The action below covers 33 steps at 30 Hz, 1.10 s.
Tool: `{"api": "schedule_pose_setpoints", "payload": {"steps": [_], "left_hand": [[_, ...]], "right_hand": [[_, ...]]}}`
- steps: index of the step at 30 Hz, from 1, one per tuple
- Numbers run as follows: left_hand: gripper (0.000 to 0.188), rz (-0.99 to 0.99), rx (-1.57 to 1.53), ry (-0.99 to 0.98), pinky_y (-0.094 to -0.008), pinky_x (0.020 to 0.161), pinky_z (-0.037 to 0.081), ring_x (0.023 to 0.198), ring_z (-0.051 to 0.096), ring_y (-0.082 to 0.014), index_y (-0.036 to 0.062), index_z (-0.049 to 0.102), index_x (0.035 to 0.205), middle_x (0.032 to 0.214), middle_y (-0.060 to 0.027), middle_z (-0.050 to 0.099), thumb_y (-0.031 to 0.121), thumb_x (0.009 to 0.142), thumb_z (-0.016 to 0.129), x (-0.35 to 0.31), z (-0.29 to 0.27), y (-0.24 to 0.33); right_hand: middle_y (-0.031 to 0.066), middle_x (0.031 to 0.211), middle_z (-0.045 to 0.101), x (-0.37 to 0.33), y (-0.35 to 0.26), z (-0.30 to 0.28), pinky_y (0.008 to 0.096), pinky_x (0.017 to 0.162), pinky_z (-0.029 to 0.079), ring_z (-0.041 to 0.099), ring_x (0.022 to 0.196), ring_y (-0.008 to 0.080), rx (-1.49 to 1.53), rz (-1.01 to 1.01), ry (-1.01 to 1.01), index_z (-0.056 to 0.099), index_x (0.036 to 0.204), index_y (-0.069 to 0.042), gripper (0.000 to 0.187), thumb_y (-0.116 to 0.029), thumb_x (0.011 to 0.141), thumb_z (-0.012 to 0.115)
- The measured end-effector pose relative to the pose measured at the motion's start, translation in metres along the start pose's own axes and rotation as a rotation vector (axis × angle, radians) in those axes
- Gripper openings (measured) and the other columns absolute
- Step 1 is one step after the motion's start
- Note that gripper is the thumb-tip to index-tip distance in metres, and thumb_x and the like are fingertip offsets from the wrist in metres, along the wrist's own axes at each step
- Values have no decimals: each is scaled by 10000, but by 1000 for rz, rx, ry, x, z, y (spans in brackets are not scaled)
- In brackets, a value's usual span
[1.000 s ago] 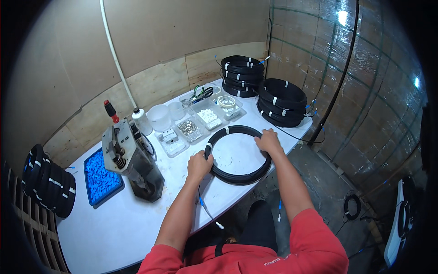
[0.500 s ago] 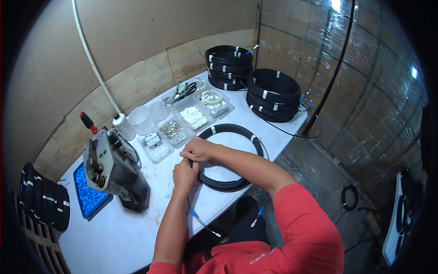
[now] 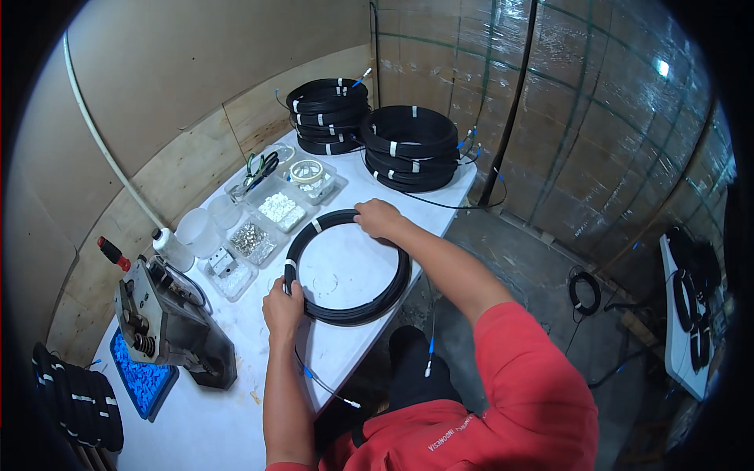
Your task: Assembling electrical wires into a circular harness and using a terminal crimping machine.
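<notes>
A coil of black cable (image 3: pixel 353 317), bound with white tape, lies on the white table in front of me. My left hand (image 3: pixel 283 308) holds its left side, fingers round the ring and thumb on top. Around the far right part of the same ring, my right hand (image 3: pixel 378 218) is closed, its fingertips partly hidden. One cable end with a blue and white connector (image 3: pixel 351 403) hangs over the near table edge, below my left hand. Another such connector (image 3: pixel 430 353) dangles past the edge near my knee.
Stacked black coils (image 3: pixel 412 149) stand at the table's far end. Clear trays (image 3: pixel 228 275) of small white and metal parts lie beyond the coil. A metal press (image 3: pixel 177 330) and a blue tray (image 3: pixel 145 377) of blue pieces are at left. More coils (image 3: pixel 78 400) hang at lower left.
My hands, together on the coil's left side before, are now apart. The right has moved away along to the ring's far right. The whole view has shifted, so the table sits further left.
</notes>
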<state>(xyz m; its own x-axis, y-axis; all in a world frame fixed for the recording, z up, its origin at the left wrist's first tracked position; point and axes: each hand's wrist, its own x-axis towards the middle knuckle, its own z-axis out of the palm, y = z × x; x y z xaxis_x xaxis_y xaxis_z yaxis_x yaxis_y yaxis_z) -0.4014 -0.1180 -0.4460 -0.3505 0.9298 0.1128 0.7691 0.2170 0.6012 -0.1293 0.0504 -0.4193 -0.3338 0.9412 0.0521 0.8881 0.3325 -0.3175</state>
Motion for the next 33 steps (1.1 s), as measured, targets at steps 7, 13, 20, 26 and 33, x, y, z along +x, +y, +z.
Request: {"api": "schedule_pose_setpoints", "payload": {"steps": [7,13,20,26,33], "left_hand": [[522,0,15,16,-527,937,570,1017,731,-472,60,713,1311,1051,-287,759,424,943,646,2,-1,0],[516,44,-46,52,-519,935,565,1035,726,-473,69,737,1283,1063,-291,755,434,924,672,7,10,-3],[501,34,-7,53,-514,922,566,1011,738,-455,39,733,1265,1049,-280,764,396,918,683,9,4,-19],[434,74,-32,30,-489,942,549,1053,710,-455,-55,692,1179,1101,-289,735,256,878,721,8,24,-20],[486,16,-365,158,-456,938,560,1023,728,-388,-69,651,1249,1137,-259,724,192,855,763,-18,13,-11]], "right_hand": [[308,1237,681,-84,13,-4,488,1046,525,654,1198,445,66,128,8,557,1400,65,637,-311,913,719],[379,1563,410,-151,-8,24,469,1208,389,448,1440,500,274,252,234,363,1587,61,853,-314,910,724],[434,1321,567,-144,-26,17,506,1121,473,582,1263,530,375,394,196,291,1595,103,911,-170,826,696],[274,1154,744,-94,14,0,475,958,593,732,1090,419,243,512,8,745,1134,27,455,-228,757,742],[204,988,716,-83,10,5,430,612,595,741,795,271,809,433,232,521,1388,-15,543,-141,884,682]]}}
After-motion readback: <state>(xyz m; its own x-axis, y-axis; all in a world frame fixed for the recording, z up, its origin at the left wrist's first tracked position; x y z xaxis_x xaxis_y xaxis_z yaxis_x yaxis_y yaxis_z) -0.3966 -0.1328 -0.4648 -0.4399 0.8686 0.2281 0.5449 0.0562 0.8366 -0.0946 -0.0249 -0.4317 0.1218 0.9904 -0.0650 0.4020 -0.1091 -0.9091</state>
